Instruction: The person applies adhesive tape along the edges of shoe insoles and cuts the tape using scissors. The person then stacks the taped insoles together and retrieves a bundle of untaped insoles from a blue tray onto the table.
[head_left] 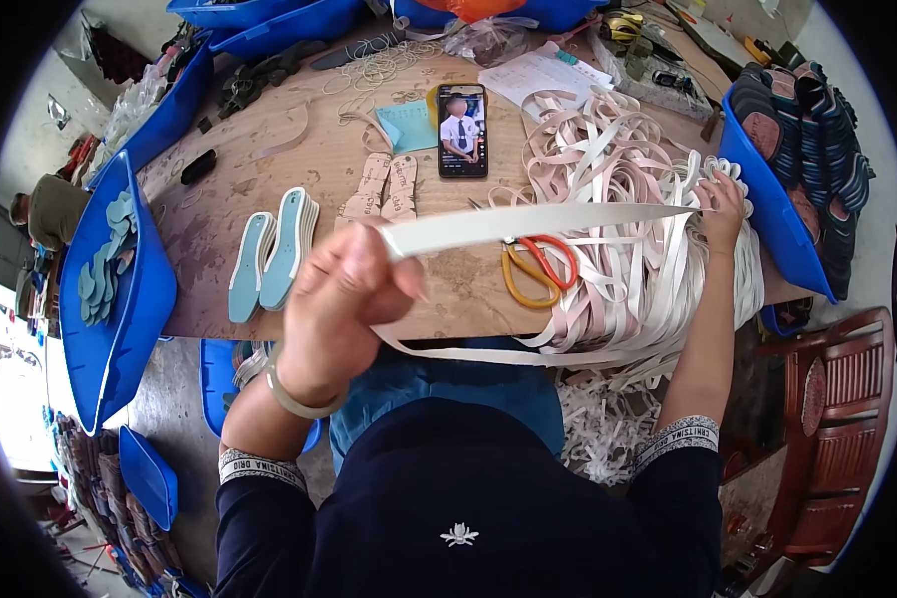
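Observation:
A long white strap is stretched above the table between my two hands. My left hand, with a pale bangle on the wrist, is closed on its left end close to the camera. Out at the right, my right hand has its fingers curled at the strap's narrow far end, over a large tangled heap of white and pale pink straps. Below my left hand, a length of strap runs back toward the heap along the table's front edge. Scissors with orange and yellow handles lie under the stretched strap, against the heap.
Blue-green insoles lie stacked left; pink-beige insole pieces lie beyond. A phone stands at the middle. Blue bins flank the table; the right one holds dark shoe uppers. A wooden chair stands right.

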Motion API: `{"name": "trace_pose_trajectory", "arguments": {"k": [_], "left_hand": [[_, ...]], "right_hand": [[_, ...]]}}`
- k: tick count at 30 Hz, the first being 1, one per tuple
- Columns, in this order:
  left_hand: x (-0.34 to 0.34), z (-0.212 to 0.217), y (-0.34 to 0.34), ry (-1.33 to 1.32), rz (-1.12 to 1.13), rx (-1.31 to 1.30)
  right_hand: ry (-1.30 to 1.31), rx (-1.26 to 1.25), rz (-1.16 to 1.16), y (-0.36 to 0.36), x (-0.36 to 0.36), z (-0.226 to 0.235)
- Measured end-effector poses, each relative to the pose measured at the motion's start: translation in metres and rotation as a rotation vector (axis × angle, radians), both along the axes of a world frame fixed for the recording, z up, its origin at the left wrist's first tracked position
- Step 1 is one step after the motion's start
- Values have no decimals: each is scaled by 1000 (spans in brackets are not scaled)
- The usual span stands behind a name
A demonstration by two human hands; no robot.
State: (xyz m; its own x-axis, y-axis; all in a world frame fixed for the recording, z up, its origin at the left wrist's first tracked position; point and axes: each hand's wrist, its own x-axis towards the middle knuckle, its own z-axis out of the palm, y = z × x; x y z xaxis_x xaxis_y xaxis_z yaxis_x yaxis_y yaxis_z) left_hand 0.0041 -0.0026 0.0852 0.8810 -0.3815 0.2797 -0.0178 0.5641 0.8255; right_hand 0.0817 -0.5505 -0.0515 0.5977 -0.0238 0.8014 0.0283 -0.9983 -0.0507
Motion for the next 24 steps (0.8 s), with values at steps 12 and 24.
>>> {"name": "trace_pose_trajectory", "arguments": {"k": [12,24], "left_hand": [[59,46,-35,-141,-46,-1],[57,3,-68,3,-415,487]], "right_hand": [[500,749,94,19,-19,107],[27,760,254,21,-16,245]]}}
